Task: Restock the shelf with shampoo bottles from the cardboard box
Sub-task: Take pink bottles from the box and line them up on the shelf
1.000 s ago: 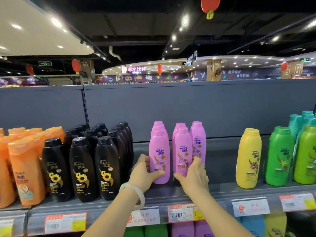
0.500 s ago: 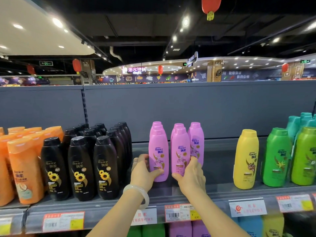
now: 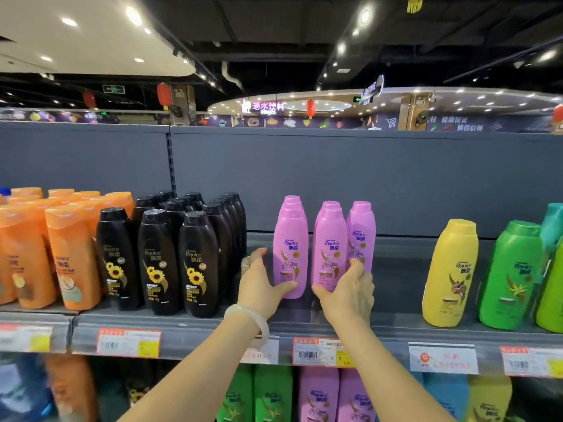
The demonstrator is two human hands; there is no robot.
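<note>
Head view shows your left hand (image 3: 262, 287) gripping the left pink bottle (image 3: 290, 248) and your right hand (image 3: 347, 292) the next one (image 3: 329, 249), both upright near the shelf (image 3: 189, 325) front edge, so pushing means straight back.

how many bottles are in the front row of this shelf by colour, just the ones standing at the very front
Front row only, as far as the frame shows:
orange bottles: 2
black bottles: 3
pink bottles: 2
yellow bottle: 1
green bottles: 2
Total: 10
</note>
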